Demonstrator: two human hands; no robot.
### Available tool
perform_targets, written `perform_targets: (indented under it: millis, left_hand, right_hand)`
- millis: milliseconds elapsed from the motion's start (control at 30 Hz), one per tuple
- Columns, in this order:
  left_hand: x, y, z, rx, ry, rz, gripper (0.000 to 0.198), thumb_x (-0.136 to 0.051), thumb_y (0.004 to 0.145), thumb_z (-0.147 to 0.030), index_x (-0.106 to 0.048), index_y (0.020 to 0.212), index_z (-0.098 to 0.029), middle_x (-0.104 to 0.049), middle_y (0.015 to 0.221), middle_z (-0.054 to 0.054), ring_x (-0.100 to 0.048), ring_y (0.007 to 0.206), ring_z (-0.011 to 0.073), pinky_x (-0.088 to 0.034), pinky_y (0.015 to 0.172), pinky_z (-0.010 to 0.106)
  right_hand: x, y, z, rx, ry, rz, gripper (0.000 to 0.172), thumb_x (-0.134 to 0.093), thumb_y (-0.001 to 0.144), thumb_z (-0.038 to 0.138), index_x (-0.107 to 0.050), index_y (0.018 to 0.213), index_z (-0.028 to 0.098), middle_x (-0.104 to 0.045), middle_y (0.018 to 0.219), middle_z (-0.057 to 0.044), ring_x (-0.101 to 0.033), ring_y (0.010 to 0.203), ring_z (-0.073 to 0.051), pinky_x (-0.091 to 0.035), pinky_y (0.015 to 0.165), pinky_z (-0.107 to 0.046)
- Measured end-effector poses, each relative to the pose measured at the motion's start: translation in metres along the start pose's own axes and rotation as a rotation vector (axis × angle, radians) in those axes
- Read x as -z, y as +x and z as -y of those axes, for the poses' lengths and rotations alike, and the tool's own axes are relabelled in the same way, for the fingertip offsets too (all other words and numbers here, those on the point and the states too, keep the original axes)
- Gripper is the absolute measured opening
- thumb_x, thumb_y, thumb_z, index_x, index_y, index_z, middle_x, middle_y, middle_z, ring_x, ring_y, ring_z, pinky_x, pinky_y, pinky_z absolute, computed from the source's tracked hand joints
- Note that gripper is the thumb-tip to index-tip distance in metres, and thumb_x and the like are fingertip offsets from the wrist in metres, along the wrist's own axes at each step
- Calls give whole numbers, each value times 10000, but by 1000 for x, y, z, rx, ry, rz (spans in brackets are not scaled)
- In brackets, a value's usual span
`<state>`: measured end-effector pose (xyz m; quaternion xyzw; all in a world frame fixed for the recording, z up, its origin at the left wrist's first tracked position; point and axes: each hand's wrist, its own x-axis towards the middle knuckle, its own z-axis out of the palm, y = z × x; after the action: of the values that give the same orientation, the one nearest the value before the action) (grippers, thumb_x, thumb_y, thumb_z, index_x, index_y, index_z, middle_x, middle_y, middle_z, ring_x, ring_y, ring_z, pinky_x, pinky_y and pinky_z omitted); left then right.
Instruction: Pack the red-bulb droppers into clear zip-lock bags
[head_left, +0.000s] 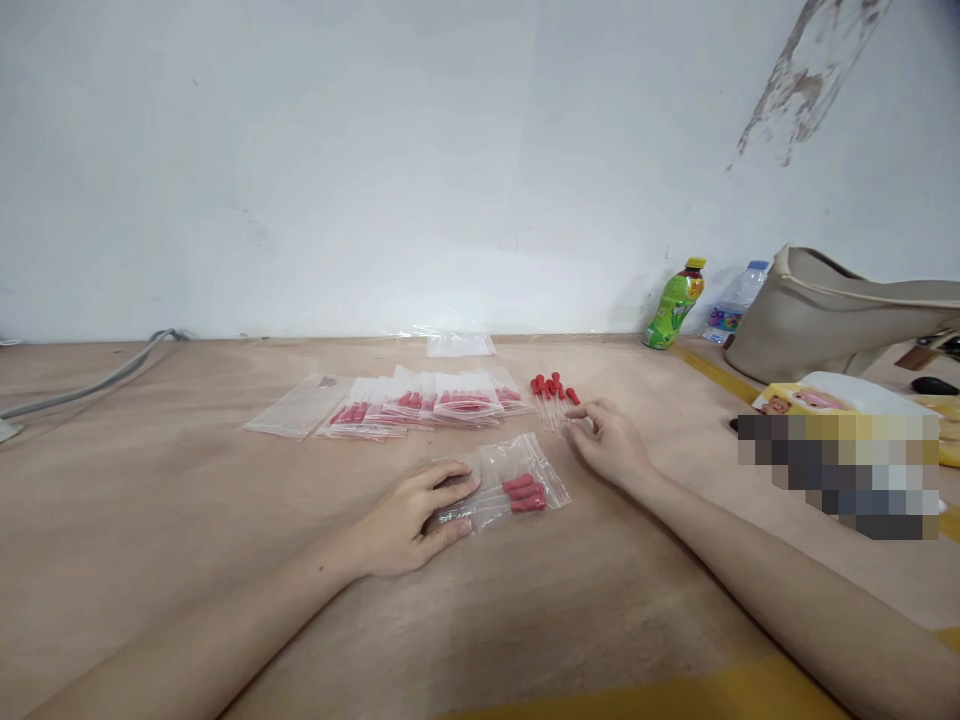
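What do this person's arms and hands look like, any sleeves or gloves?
No sleeves show: the left arm and right arm are bare to the picture's edge. The left hand and right hand wear no gloves; no ring, watch or bracelet shows.

Bare forearms and bare hands (409,520)

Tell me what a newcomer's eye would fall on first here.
Red caps stand out against the pale wooden table: a row of clear bags filled with red-capped droppers lies mid-table, and a loose pile of droppers sits at its right end, where the right hand reaches. Nearer, the left hand rests on one more bag of droppers. A green bottle stands by the wall, far right.
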<state>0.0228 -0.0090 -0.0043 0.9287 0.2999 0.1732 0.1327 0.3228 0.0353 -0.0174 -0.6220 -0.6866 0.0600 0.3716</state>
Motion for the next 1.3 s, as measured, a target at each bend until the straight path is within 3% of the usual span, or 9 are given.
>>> perform_targets:
  millis: [67, 333, 567, 733, 900, 1000, 1100, 1200, 1300]
  left_hand:
    - [0, 0, 1, 9, 7, 18, 448, -448, 879, -361, -389, 1308, -249, -385, 1333, 69, -372, 1211, 237, -336, 999, 400]
    - [2, 0, 0, 24, 31, 32, 448, -434, 884, -370, -377, 1314, -257, -377, 1343, 67, -357, 1225, 234, -327, 1004, 412]
    - [2, 1, -1, 39, 10, 29, 446, -448, 876, -366, -398, 1303, -247, -393, 1334, 70, -370, 1216, 243, -330, 1002, 420]
    - [1, 0, -1, 18, 12, 7, 445, -456, 874, -354, -394, 1304, -258, -403, 1329, 62, -381, 1208, 244, -341, 995, 419]
    - [2, 1, -1, 29, 24, 19, 446, -454, 874, -361, -397, 1302, -251, -400, 1331, 64, -378, 1211, 240, -341, 996, 415]
    - [3, 1, -1, 31, 25, 16, 445, -451, 874, -367, -404, 1299, -243, -405, 1327, 68, -381, 1210, 238, -342, 997, 410]
    - [3, 1, -2, 28, 11, 9, 443, -459, 870, -367, -410, 1295, -251, -415, 1320, 66, -396, 1198, 243, -348, 992, 413]
    - [2, 1, -2, 25, 4, 4, 441, -463, 869, -362, -413, 1293, -250, -419, 1315, 68, -400, 1194, 244, -349, 989, 416]
    - [1, 1, -1, 16, 4, -2, 443, -458, 872, -360, -405, 1297, -250, -415, 1314, 69, -393, 1199, 235, -350, 991, 406]
  right_hand:
    - [1, 10, -13, -52, -125, -45, 236, -529, 724, 295, -612, 906, 169, -584, 908, -78, -551, 763, -174, -411, 693, -297]
    - [1, 26, -32, -244, -232, 45, 252, -492, 737, 259, -580, 950, 156, -639, 829, -74, -580, 784, -190, -397, 630, -268]
    - [24, 31, -46, -317, -292, 279, 283, -561, 666, 305, -586, 907, 159, -635, 913, -106, -591, 767, -206, -402, 589, -269]
    - [16, 28, -47, -253, -301, 155, 403, -513, 741, 410, -530, 1030, 131, -641, 861, -110, -587, 816, -221, -402, 610, -277]
    - [12, 27, -37, -212, -370, 143, 358, -425, 804, 244, -475, 1118, 81, -610, 944, -188, -569, 891, -262, -410, 699, -332]
    - [16, 25, -30, -114, -260, 21, 450, -356, 824, 228, -350, 1230, 32, -597, 875, -173, -564, 872, -259, -415, 738, -355]
    - [16, 19, -17, -81, -29, -107, 527, -341, 830, 282, -226, 1294, 61, -566, 803, -96, -566, 680, -200, -442, 665, -336]
    - [7, 9, -3, -109, 304, -110, 619, -403, 805, 374, -136, 1313, 143, -528, 826, -46, -528, 519, -133, -450, 523, -284]
    - [-6, 0, 7, -146, 619, -49, 684, -466, 766, 432, -90, 1297, 221, -503, 838, -16, -539, 499, -113, -468, 474, -261]
